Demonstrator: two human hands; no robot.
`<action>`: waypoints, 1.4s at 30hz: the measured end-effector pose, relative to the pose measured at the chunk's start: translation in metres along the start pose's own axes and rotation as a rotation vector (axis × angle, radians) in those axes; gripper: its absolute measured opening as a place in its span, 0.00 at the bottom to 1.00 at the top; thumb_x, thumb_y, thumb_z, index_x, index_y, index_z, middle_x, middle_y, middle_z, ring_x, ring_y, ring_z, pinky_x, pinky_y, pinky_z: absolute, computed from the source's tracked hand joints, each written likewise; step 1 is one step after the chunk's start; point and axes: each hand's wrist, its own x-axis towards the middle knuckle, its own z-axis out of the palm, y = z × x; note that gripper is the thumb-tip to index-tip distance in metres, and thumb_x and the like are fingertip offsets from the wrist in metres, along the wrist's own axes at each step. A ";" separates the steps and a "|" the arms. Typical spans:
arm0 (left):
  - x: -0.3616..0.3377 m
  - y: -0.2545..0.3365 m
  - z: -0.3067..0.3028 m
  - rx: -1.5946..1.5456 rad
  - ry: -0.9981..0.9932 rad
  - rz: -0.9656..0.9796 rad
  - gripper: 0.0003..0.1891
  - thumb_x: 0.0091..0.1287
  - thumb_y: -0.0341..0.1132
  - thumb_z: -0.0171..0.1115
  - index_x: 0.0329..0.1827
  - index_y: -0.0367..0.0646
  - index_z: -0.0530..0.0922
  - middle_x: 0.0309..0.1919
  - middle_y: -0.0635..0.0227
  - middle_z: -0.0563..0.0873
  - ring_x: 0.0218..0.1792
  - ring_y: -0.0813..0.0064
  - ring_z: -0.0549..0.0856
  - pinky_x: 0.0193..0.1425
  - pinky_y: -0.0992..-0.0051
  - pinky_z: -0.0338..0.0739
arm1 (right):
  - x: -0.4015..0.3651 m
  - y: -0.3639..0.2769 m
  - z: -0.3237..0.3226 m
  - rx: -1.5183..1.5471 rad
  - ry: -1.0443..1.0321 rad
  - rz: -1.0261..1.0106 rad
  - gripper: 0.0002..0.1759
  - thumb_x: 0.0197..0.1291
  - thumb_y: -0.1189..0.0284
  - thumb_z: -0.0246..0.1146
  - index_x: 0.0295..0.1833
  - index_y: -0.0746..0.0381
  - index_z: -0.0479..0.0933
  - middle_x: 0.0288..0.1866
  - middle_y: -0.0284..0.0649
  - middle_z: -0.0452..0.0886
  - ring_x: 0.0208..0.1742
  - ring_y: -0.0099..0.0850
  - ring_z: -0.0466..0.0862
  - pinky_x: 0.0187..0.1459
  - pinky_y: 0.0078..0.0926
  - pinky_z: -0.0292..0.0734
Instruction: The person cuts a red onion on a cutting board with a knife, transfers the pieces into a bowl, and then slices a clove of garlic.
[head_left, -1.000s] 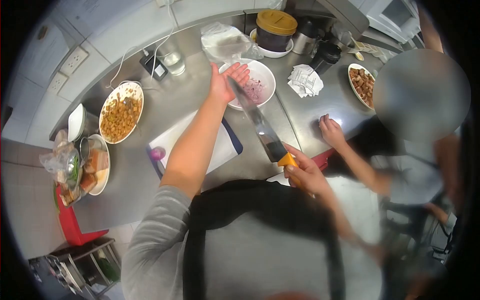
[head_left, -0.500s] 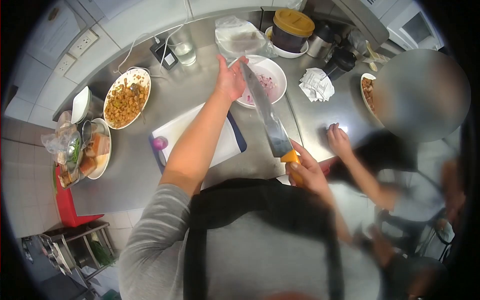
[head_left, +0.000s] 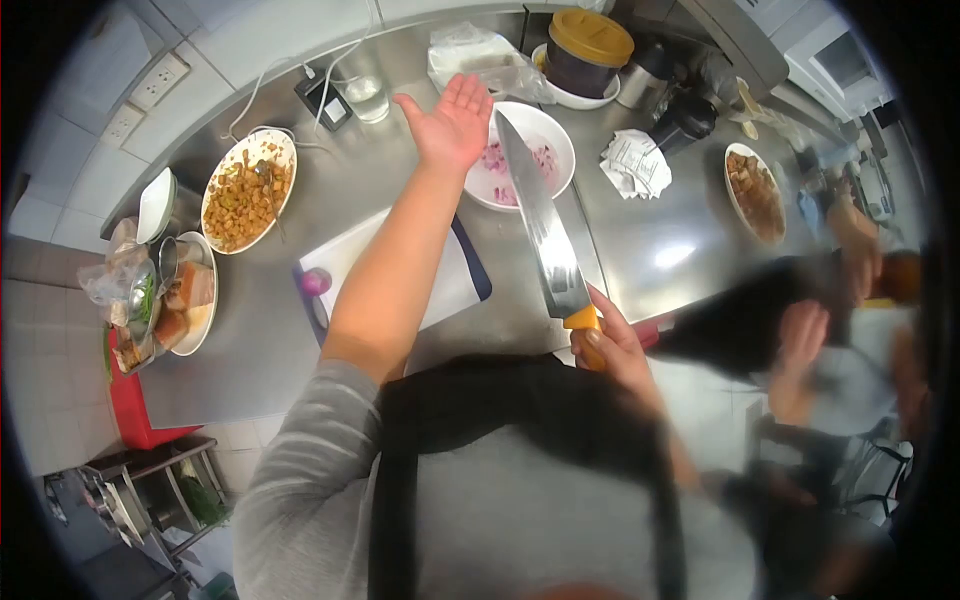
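My right hand grips the yellow handle of a large kitchen knife, its blade pointing up and away from me. My left hand is open, palm up, with nothing in it, beside the blade's tip and the left rim of a white bowl. Chopped red onion lies in that bowl, partly hidden behind the blade. Under my left forearm is a white cutting board with dark blue ends. A piece of red onion rests on its left side.
At left stand an oval dish of diced food and a plate with meat. A glass, a plastic bag, a yellow-lidded container and crumpled paper are behind. A co-worker stands at right near another dish.
My left hand has come away from the blade's tip, its fingers now stretched out. The knife has turned slightly. The co-worker has moved back from the counter, uncovering the dish at right.
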 end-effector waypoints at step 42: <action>-0.118 0.023 -0.088 2.069 -0.409 0.286 0.11 0.55 0.33 0.73 0.42 0.48 0.86 0.38 0.68 0.85 0.46 0.66 0.82 0.52 0.66 0.77 | -0.079 0.054 -0.035 -0.275 0.191 0.117 0.27 0.70 0.76 0.56 0.73 0.56 0.64 0.49 0.36 0.81 0.40 0.19 0.78 0.38 0.15 0.70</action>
